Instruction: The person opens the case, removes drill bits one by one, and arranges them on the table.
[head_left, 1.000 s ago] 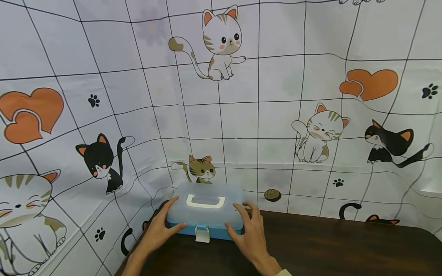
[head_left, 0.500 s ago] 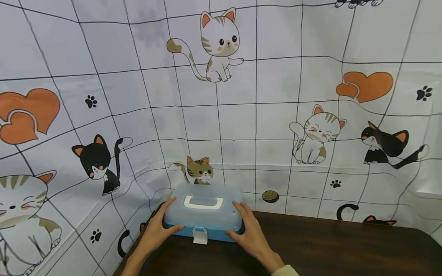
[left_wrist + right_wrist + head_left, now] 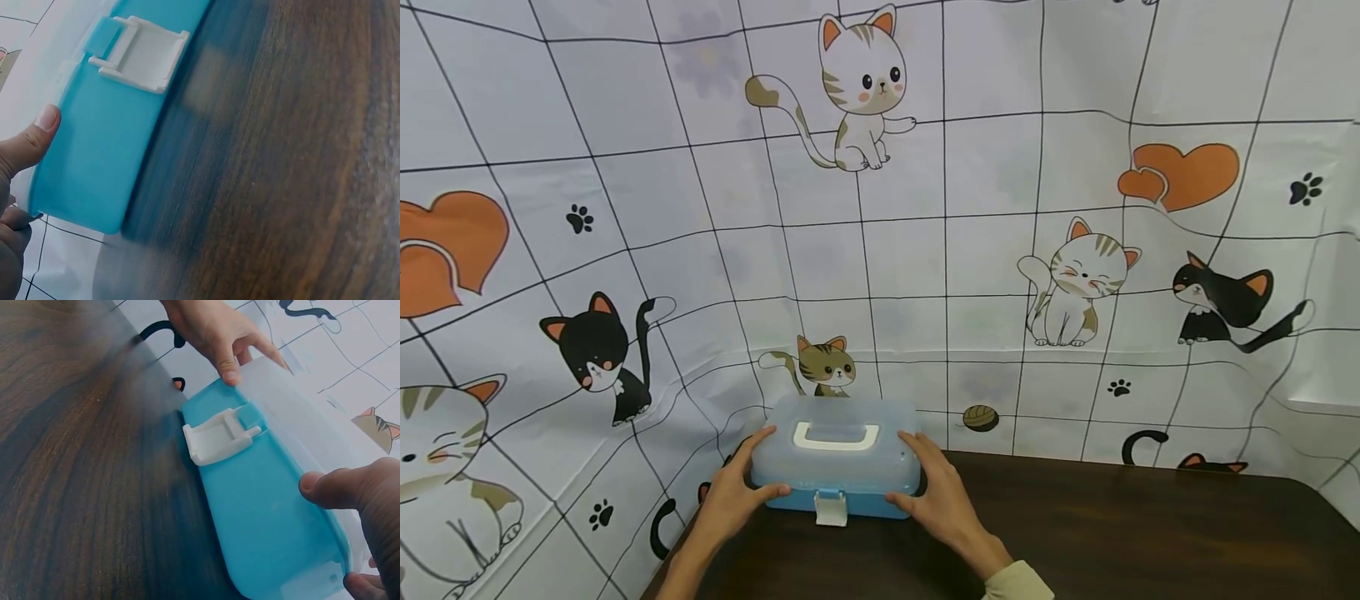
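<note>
A plastic storage box (image 3: 850,471) with a frosted clear lid and a blue base sits on the dark wooden table. A white carrying handle (image 3: 837,445) lies on its lid. The white front latch (image 3: 831,510) hangs unfastened in front of the base, plain in both wrist views. My left hand (image 3: 733,496) grips the box's left end, its thumb (image 3: 31,144) on the front near the lid's edge. On the right end, my right hand (image 3: 943,496) holds the box likewise, thumb (image 3: 331,489) against the front. Some fingertips are hidden behind the box's ends.
The dark wooden table (image 3: 1112,533) stretches to the right of the box. Behind and to the left hangs a white grid-patterned sheet (image 3: 985,183) printed with cats, hearts and paw prints. The box stands near the table's back left corner.
My right hand's fingers, spread apart earlier, have drawn together against the box's right end. The whole scene shifts slightly left in view; the box stays about where it was on the table.
</note>
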Demonstrator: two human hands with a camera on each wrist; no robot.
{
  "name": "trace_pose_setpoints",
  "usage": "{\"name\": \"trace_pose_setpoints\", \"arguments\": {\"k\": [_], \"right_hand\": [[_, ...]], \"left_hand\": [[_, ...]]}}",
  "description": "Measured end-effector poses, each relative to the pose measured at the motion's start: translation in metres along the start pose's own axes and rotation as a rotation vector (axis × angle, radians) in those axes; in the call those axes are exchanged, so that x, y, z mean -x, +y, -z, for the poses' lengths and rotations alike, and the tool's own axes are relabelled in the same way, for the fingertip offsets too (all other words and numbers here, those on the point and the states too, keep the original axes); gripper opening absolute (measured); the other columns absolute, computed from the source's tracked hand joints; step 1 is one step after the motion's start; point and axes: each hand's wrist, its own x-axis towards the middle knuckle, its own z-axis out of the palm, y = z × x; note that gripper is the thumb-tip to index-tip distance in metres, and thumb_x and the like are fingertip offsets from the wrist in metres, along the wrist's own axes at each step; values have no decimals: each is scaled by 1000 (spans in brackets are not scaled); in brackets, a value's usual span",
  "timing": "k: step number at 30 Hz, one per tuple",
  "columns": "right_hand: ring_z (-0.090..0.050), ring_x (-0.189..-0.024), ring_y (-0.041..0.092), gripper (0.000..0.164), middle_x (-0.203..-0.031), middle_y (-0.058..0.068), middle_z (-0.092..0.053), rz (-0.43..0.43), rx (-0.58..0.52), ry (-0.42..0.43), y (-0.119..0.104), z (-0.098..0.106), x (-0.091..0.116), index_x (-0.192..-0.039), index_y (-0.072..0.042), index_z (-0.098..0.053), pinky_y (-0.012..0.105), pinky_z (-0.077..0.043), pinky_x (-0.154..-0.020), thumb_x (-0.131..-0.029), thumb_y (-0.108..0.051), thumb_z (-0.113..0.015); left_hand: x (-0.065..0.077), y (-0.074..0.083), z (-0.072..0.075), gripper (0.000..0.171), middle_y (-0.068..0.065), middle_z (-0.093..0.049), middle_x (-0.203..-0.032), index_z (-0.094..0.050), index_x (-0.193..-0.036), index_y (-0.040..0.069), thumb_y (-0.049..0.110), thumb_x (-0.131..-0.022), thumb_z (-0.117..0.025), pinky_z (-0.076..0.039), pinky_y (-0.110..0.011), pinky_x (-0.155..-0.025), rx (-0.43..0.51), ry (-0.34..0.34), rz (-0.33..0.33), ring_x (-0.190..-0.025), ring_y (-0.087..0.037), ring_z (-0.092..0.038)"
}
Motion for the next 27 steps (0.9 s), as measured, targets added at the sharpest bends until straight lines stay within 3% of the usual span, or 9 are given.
{"name": "trace_pose_setpoints", "arguments": {"k": [4, 8, 10, 16, 19, 23, 27], "right_hand": [[-37, -143, 39, 87, -156, 17, -41, -12, 5, -6, -1, 3, -2, -153, -21, -48, 71, -35, -103, -78, -28, -92], [-37, -143, 39, 87, -155, 17, -43, -18, 3, -12, -2, 5, -2, -152, -20, -49, 72, -33, -104, -78, -29, -92], [-38, -142, 38, 86, -154, 15, -44, -12, 2, -14, -2, 5, -3, -152, -20, -49, 70, -35, -104, -78, -29, -92], [-53, -129, 32, 84, -151, 7, -49, 33, -14, -6, -6, 9, -7, -152, -16, -49, 53, -51, -97, -80, -30, -91], [-60, -117, 29, 83, -149, 6, -51, 48, -23, 2, -8, 12, -8, -151, -15, -50, 51, -54, -90, -81, -31, -90], [-64, -107, 31, 83, -149, 8, -51, 57, -39, -8, -7, 18, -10, -152, -14, -50, 54, -55, -88, -82, -36, -89], [-65, -110, 35, 83, -155, 14, -42, 96, -60, -83, -1, 26, -14, -155, -13, -44, 54, -55, -89, -86, -33, -86]], "left_hand": [[-2, 1, -1, 98, -27, -57, -135, -42, -154, 35, 31, -71, -94, -53, -44, -79, -3, 6, 0, -99, -27, -64], [-2, 2, 0, 97, -26, -53, -141, -43, -154, 33, 30, -71, -93, -53, -51, -86, 6, -3, 6, -111, -34, -63], [-2, 2, 1, 97, -24, -46, -150, -43, -155, 31, 30, -72, -93, -53, -54, -90, 4, 0, 0, -119, -36, -60], [-1, 3, 7, 98, -27, -54, -140, -41, -157, 29, 32, -73, -92, -54, -50, -86, 46, -3, -15, -112, -37, -63], [-2, 5, 12, 99, -25, -44, -151, -37, -159, 27, 30, -75, -91, -49, -55, -98, 70, -37, -47, -127, -41, -55], [-2, 6, 20, 98, -27, -35, -156, -36, -159, 25, 26, -77, -89, -46, -59, -100, 69, -70, -96, -130, -50, -47], [-4, 7, 26, 91, -25, -32, -159, -39, -158, 23, 19, -80, -86, -46, -54, -101, 95, -76, -129, -133, -53, -43]]}}
